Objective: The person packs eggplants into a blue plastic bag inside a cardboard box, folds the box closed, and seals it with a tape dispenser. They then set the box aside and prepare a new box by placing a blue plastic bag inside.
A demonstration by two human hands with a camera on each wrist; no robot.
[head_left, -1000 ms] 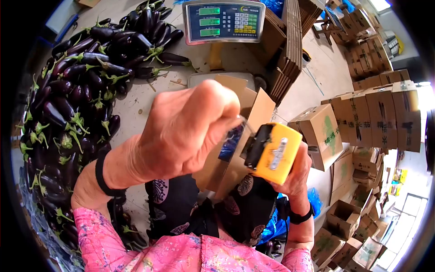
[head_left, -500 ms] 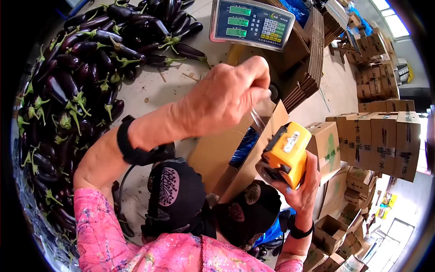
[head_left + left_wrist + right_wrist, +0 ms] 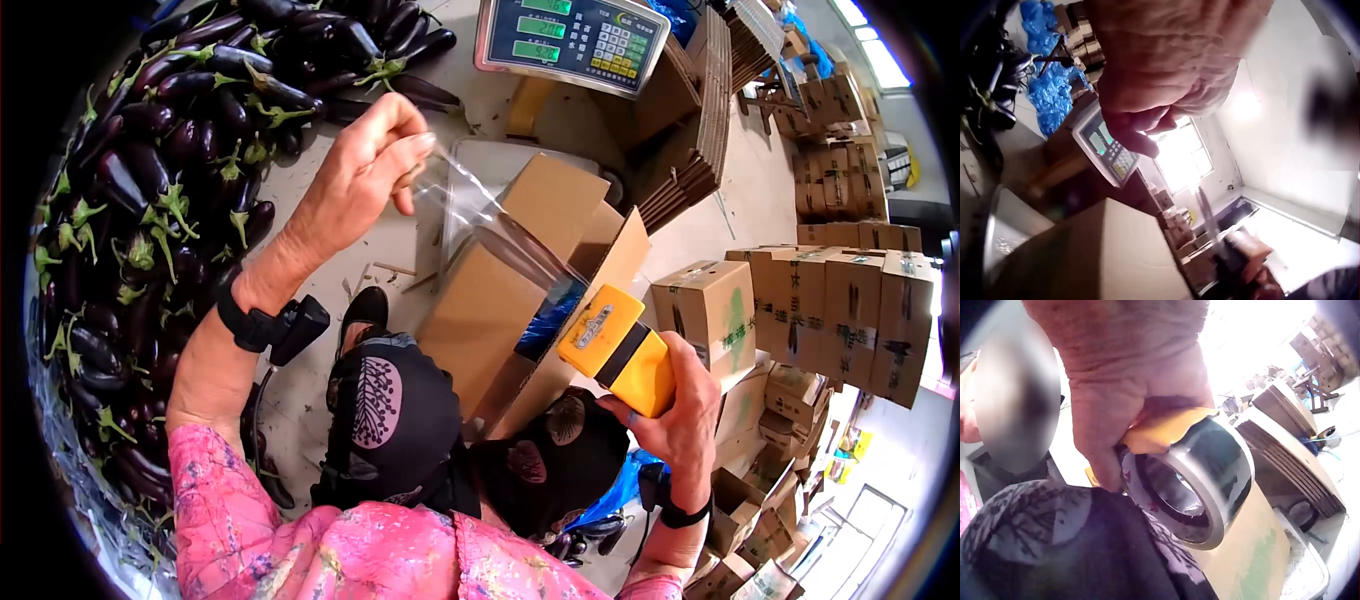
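Observation:
My left hand (image 3: 352,178) pinches the end of a strip of clear tape (image 3: 500,215) between thumb and fingers, up and left of the carton. Stretched taut, the tape runs down to the yellow tape dispenser (image 3: 622,352), which my right hand (image 3: 680,410) grips at its right side. In the right wrist view the tape roll (image 3: 1172,494) shows in the dispenser, near the thumb. Between the hands stands an open carton (image 3: 480,320), its flaps raised, with blue plastic (image 3: 550,315) inside. The left wrist view shows my left hand (image 3: 1166,69) with curled fingers above a carton flap (image 3: 1135,256).
A pile of eggplants (image 3: 150,200) covers the left side. Behind the carton are a scale platform (image 3: 490,160) and its display (image 3: 570,45). Folded cardboard (image 3: 700,130) stands beside the scale. Printed cartons (image 3: 705,310) stand at the right, above several opened boxes (image 3: 735,505).
My left hand has moved left, away from the dispenser, and a longer length of tape is drawn out. My right hand has turned the dispenser. More of the carton shows.

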